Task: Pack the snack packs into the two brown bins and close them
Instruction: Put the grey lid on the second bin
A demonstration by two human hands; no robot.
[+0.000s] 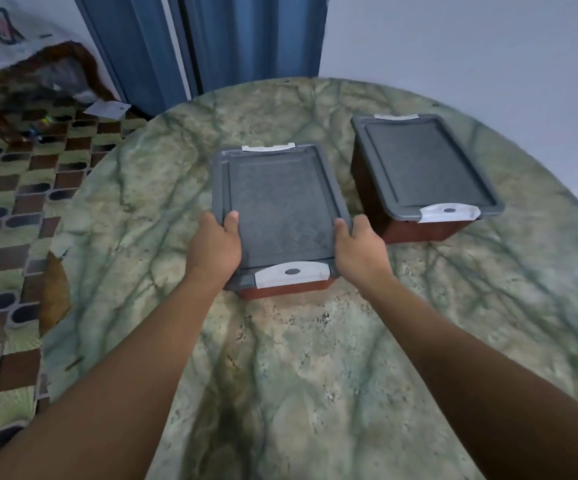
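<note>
1. On the marbled green desk (pixel 315 358) stand two brown bins, both with grey lids on.
2. Nearer the person, the first bin (pixel 285 291) has its grey lid (pixel 277 202) gripped on either side: the left hand (pixel 216 245) holds the left edge, thumb on top, and the right hand (pixel 358 249) holds the right edge likewise.
3. Apart to the right sits the second bin (pixel 419 230), its lid (pixel 426 164) untouched.
4. White latches (pixel 291 273) show at the lid ends.
5. No snack packs can be seen.
</note>
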